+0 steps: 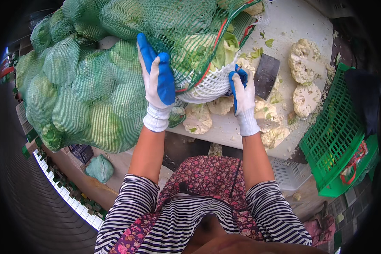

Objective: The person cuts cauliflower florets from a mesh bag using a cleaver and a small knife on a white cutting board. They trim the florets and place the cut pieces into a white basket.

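Note:
My left hand (157,76), in a white glove with blue coating, lies flat against a green mesh sack (82,92) full of pale green heads in leaves, beside the sack's mouth. My right hand (243,85), gloved alike, has its fingers curled at a white foam net (209,85) around a cauliflower with green leaves (227,47). That head sits at the sack's mouth, partly under the green mesh with its red edging cord. Whether the right fingers pinch the net is hard to see. Just right of them a dark cleaver blade (267,76) rests among cauliflower pieces.
Cut cauliflower pieces (305,62) and leaf scraps lie on the white tabletop (292,19). A green plastic crate (333,127) stands tilted at the right edge, with a white basket (289,171) below the table. A green wrapped bundle (100,168) lies at lower left.

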### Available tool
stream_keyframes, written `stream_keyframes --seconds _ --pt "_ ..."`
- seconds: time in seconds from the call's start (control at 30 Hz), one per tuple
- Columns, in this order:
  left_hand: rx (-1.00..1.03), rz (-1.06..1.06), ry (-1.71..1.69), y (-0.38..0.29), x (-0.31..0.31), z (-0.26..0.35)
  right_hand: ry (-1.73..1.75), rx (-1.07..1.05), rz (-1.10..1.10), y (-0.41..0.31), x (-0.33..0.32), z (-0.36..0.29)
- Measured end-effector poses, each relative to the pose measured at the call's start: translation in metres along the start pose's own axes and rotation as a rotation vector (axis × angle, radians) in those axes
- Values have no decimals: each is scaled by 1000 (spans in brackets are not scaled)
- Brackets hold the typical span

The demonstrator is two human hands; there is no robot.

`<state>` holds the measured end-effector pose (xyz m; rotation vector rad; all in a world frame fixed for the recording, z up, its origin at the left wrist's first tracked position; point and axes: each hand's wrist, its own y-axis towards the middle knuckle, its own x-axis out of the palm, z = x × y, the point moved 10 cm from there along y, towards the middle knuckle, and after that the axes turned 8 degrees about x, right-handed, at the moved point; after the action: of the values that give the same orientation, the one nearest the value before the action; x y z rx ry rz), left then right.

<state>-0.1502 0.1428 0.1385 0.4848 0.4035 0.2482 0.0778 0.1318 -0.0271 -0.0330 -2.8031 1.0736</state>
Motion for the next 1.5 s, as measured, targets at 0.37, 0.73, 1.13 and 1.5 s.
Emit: stream_keyframes --seconds 0.37,0.73,1.13,1.5 --pt "339 -901 507 -49 102 57 -242 -142 404 -18 -88 -20" --pt "258 -1176 1320 15 136 -13 -979 276 422 4 -57 92" --pt "-296 -787 652 22 110 -67 -158 -217 393 -51 -43 18" --pt "10 -770 939 -32 111 -18 95 -54 482 -29 -75 75"
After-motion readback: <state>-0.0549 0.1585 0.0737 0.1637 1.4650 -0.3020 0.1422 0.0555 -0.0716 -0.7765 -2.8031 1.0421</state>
